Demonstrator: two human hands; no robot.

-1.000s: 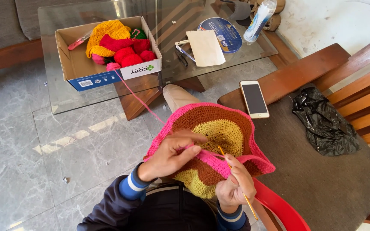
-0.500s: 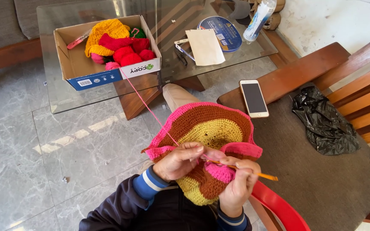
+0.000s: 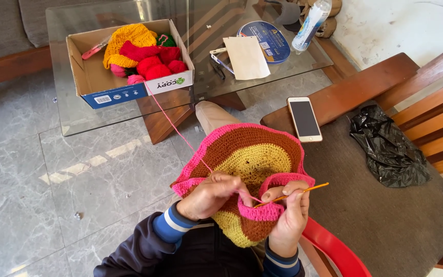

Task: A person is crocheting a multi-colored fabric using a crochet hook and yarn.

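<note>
Hook [image 3: 303, 192] pinched in right hand [image 3: 288, 218], tip aimed left-down; left hand [image 3: 208, 197] gripping crochet piece [image 3: 252, 159].

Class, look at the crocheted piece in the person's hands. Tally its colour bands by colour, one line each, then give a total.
On the crocheted piece:
Pink bands: 1
Brown bands: 1
Yellow bands: 1
Total: 3 bands

The left hand and right hand hold its pink edge.

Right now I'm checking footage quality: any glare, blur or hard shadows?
Head view: sharp overall, both hands and the crochet piece crisp; daylight reflections streak the glass table; a sunlit strip crosses the floor; black bag shows shiny highlights.
</note>
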